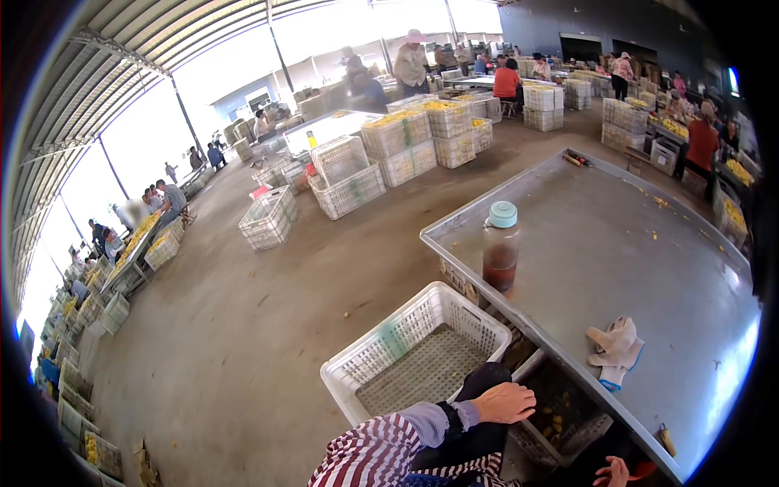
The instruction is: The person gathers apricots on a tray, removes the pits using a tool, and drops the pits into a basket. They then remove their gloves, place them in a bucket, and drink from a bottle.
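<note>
My left hand (505, 402), below a striped sleeve and a dark wristband, rests on my dark-clothed knee with its fingers loosely stretched out and holding nothing. A white plastic crate (381, 333) stands on the floor just beyond it. Under the table edge is another crate (531, 442) with some yellow pieces inside. My right hand (614, 472) shows only in part at the bottom edge, its fingers loosely bent and apart, beside a small red-orange thing I cannot make out. White work gloves (617, 349) with blue cuff edging lie on the metal table (600, 243).
A bottle (501, 252) with a light blue lid and dark liquid stands at the table's left rim. A red-handled tool (576, 160) lies at the far corner. Stacked crates (398, 138) stand ahead, some filled with yellow pieces. Other people (508, 81) sit and stand farther off.
</note>
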Tool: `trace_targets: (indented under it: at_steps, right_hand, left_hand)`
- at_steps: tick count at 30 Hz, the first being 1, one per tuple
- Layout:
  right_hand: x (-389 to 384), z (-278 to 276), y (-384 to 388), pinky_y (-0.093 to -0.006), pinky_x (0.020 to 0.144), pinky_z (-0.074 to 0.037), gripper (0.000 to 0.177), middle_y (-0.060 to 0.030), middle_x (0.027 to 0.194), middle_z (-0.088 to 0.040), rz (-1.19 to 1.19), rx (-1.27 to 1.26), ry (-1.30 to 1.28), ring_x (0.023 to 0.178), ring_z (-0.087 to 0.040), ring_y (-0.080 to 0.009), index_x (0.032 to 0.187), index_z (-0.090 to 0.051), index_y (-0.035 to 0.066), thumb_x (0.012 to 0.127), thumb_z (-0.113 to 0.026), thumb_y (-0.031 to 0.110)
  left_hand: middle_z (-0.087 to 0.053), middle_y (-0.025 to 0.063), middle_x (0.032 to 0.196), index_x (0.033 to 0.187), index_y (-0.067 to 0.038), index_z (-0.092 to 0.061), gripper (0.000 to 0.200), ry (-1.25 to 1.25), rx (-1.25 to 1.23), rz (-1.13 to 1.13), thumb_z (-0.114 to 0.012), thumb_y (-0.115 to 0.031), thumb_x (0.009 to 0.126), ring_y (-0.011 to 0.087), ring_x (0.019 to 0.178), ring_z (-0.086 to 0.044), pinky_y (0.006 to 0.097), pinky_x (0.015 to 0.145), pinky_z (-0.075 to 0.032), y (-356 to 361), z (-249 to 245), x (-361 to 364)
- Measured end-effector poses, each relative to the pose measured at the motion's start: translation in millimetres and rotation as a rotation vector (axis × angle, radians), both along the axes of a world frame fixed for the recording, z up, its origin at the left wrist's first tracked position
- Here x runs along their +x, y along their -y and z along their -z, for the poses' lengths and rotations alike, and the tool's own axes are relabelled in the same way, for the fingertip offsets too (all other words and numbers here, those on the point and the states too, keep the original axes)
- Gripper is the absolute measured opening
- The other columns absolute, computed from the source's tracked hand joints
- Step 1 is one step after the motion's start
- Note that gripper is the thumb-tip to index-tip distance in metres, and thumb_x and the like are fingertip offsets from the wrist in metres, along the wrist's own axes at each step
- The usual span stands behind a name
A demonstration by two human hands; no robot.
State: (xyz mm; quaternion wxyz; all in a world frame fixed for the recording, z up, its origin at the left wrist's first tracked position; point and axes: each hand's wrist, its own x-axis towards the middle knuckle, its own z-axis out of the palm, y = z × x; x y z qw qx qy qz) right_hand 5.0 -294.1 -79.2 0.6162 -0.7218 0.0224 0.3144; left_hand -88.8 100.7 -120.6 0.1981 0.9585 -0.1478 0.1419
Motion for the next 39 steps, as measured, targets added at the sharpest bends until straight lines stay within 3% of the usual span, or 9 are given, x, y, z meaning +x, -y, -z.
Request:
trace_targets:
  at_steps: [19, 21, 24, 28, 30, 33, 37, 38, 39]
  right_hand:
    - [-5.6, -4.5, -1.1, -0.0206, 0.051, -0.044, 0.036, -0.0041, 0.082, -0.067, 0.002, 0.038, 0.048, 0.059, -0.057, -0.0081, 0.119, -0.062, 0.007, 0.1, -0.052, 0.035]
    - [-5.9, -2.5, -0.9, -0.0205, 0.051, -0.043, 0.036, -0.004, 0.082, -0.067, 0.02, 0.048, 0.039, 0.059, -0.057, -0.0082, 0.119, -0.062, 0.007, 0.1, -0.052, 0.036]
    - [9.3, 33.7, 11.9, -0.026, 0.045, -0.049, 0.03, -0.0154, 0.078, -0.066, 0.046, 0.034, 0.046, 0.055, -0.065, -0.0209, 0.11, -0.058, 0.001, 0.097, -0.051, 0.027]
    - [13.3, 48.6, 14.8, -0.0224, 0.036, -0.041, 0.03, -0.0135, 0.068, -0.065, 0.083, 0.058, 0.066, 0.043, -0.06, -0.0172, 0.104, -0.06, 0.001, 0.097, -0.049, 0.027]
    - [11.7, 44.3, 13.6, -0.0226, 0.037, -0.042, 0.03, -0.0137, 0.069, -0.065, 0.084, 0.056, 0.05, 0.045, -0.061, -0.0173, 0.104, -0.06, 0.0, 0.097, -0.05, 0.027]
    - [0.2, -1.6, -0.7, -0.0204, 0.05, -0.043, 0.037, -0.0038, 0.082, -0.067, 0.004, 0.019, 0.007, 0.058, -0.058, -0.0081, 0.119, -0.062, 0.007, 0.1, -0.052, 0.037]
    - [0.6, 2.5, 0.5, -0.0208, 0.05, -0.043, 0.039, -0.0037, 0.081, -0.067, 0.0, 0.029, 0.026, 0.058, -0.058, -0.0083, 0.119, -0.062, 0.007, 0.1, -0.051, 0.038]
    - [-0.3, 1.3, 0.6, -0.0209, 0.05, -0.043, 0.039, -0.0037, 0.081, -0.067, 0.0, 0.036, 0.035, 0.057, -0.058, -0.0084, 0.119, -0.062, 0.007, 0.1, -0.051, 0.039]
    - [-0.6, 0.2, 0.5, -0.021, 0.05, -0.043, 0.04, -0.0037, 0.081, -0.067, -0.002, 0.043, 0.046, 0.057, -0.058, -0.0085, 0.119, -0.062, 0.006, 0.1, -0.051, 0.039]
  left_hand:
    - [-0.06, 0.0085, 0.086, 0.093, -0.005, -0.06, 0.018, -0.101, -0.083, 0.007, -0.058, -0.024, 0.093, 0.028, 0.081, -0.061, 0.0384, 0.073, -0.05, -0.2, -11.1, -2.7]
    - [-0.062, 0.0078, 0.092, 0.095, -0.006, -0.061, 0.019, -0.135, -0.091, -0.004, -0.058, -0.025, 0.092, 0.0278, 0.084, -0.062, 0.037, 0.075, -0.051, -0.9, -13.9, -3.2]
    - [-0.064, 0.0066, 0.103, 0.102, -0.006, -0.062, 0.021, -0.202, -0.173, -0.032, -0.058, -0.025, 0.093, 0.0259, 0.09, -0.063, 0.0342, 0.08, -0.052, -1.4, -23.4, -4.1]
    - [-0.062, 0.005, 0.117, 0.116, -0.006, -0.061, 0.026, -0.364, -0.468, -0.043, -0.059, -0.021, 0.094, 0.0199, 0.1, -0.064, 0.0313, 0.089, -0.051, 4.4, -61.8, 0.6]
    - [-0.062, 0.0048, 0.116, 0.118, -0.007, -0.059, 0.028, -0.39, -0.67, 0.102, -0.062, -0.019, 0.092, 0.0179, 0.1, -0.062, 0.0312, 0.088, -0.05, 13.5, -101.1, -0.1]
    - [-0.058, 0.0063, 0.122, 0.122, -0.006, -0.057, 0.032, -0.448, -0.93, 0.399, -0.062, -0.014, 0.091, 0.0163, 0.107, -0.057, 0.0315, 0.092, -0.046, 32.5, -154.9, -8.9]
    - [-0.047, 0.0157, 0.141, 0.128, -0.004, -0.055, 0.038, -0.474, -0.987, 1.027, -0.062, -0.014, 0.092, 0.0293, 0.13, -0.045, 0.0417, 0.106, -0.037, 47.9, -195.1, -25.0]
    - [-0.048, 0.0201, 0.139, 0.128, -0.003, -0.056, 0.045, -0.449, -1.038, 1.208, -0.066, -0.025, 0.089, 0.0325, 0.121, -0.051, 0.0437, 0.096, -0.042, 58.2, -193.6, -23.8]
    - [-0.048, 0.0201, 0.139, 0.128, -0.003, -0.056, 0.045, -0.469, -1.049, 1.29, -0.066, -0.025, 0.089, 0.0325, 0.121, -0.051, 0.0437, 0.097, -0.042, 65.1, -194.8, -24.3]
